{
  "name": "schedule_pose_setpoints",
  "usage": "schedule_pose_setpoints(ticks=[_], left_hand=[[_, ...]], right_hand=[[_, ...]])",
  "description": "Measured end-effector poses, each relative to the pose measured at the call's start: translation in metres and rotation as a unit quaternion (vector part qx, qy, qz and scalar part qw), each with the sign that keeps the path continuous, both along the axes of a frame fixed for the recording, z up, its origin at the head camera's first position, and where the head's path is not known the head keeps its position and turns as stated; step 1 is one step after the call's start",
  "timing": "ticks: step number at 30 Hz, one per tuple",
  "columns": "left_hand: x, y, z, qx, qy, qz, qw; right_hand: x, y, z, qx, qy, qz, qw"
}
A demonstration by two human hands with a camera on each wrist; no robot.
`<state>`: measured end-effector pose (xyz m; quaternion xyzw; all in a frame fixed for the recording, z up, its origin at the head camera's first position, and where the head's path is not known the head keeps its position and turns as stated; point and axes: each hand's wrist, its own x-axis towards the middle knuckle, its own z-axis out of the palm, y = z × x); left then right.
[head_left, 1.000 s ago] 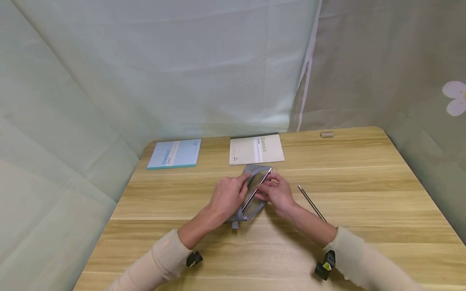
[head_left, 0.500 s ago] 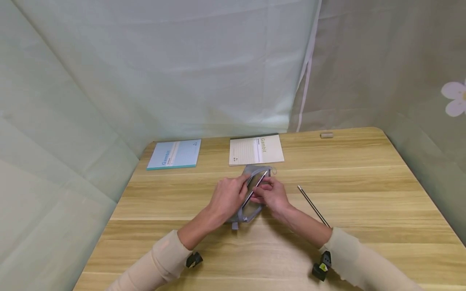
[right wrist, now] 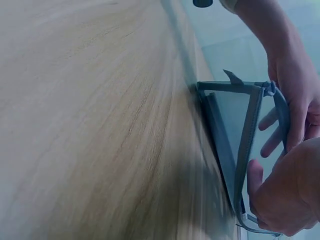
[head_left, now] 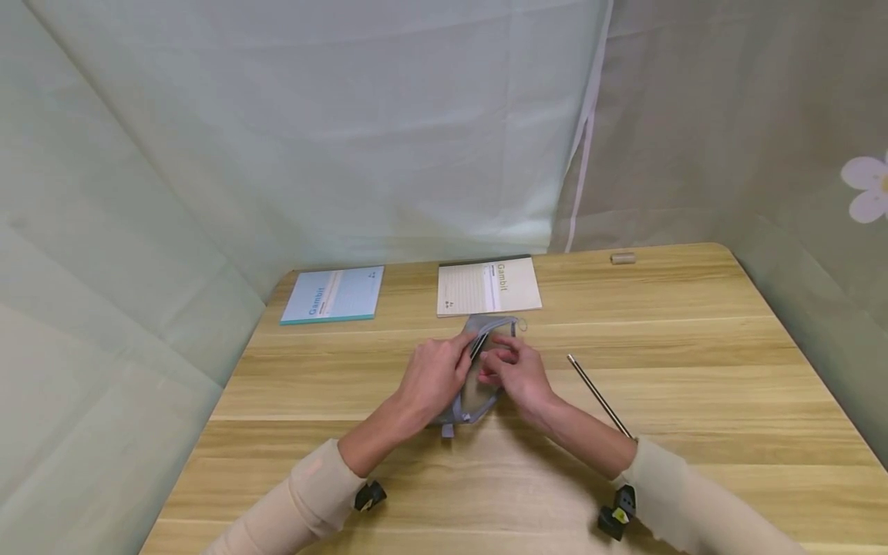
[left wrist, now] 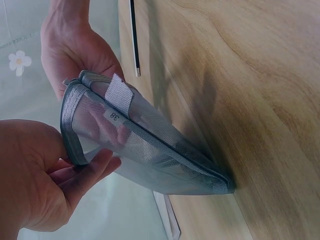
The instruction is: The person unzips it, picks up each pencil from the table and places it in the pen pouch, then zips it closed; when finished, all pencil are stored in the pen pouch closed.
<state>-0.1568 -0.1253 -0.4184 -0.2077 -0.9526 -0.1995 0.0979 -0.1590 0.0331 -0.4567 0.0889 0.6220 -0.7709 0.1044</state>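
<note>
A grey mesh zip pouch (head_left: 479, 401) stands on the table with its mouth spread. My left hand (head_left: 433, 374) pinches the left rim between thumb and fingers, plain in the left wrist view, where the pouch (left wrist: 145, 145) shows a small fabric tab. My right hand (head_left: 520, 374) is at the mouth, fingertips inside, loosely bent, with nothing visible between them. Through the mesh the right fingers (left wrist: 112, 130) are blurred. A dark pencil (head_left: 478, 347) lies within the pouch beside my left fingertips, mostly hidden. Another dark pencil (head_left: 598, 395) rests on the table by my right forearm.
A blue notebook (head_left: 333, 294) lies at the back left, a cream notebook (head_left: 489, 287) behind the pouch. A small grey-brown cylinder (head_left: 623, 257) is near the table's back edge. Curtains (head_left: 347, 131) hang behind the wooden table (head_left: 694, 370).
The pencil that my right hand held has slid down into the pouch, and those fingers have let go of it. My left hand keeps its place on the rim.
</note>
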Motion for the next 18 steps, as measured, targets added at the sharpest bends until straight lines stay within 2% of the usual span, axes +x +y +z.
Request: schedule_pose_setpoints(ticks=[9,18], left_hand=[[0.0,0.0,-0.001,-0.004,0.008,0.001,1.0],[0.0,0.0,-0.001,-0.002,0.014,0.0,0.9999]], right_hand=[[0.01,0.018,0.006,0.042,0.022,0.011,0.9988],[0.012,0.043,0.012,0.041,0.05,0.024,0.9976]])
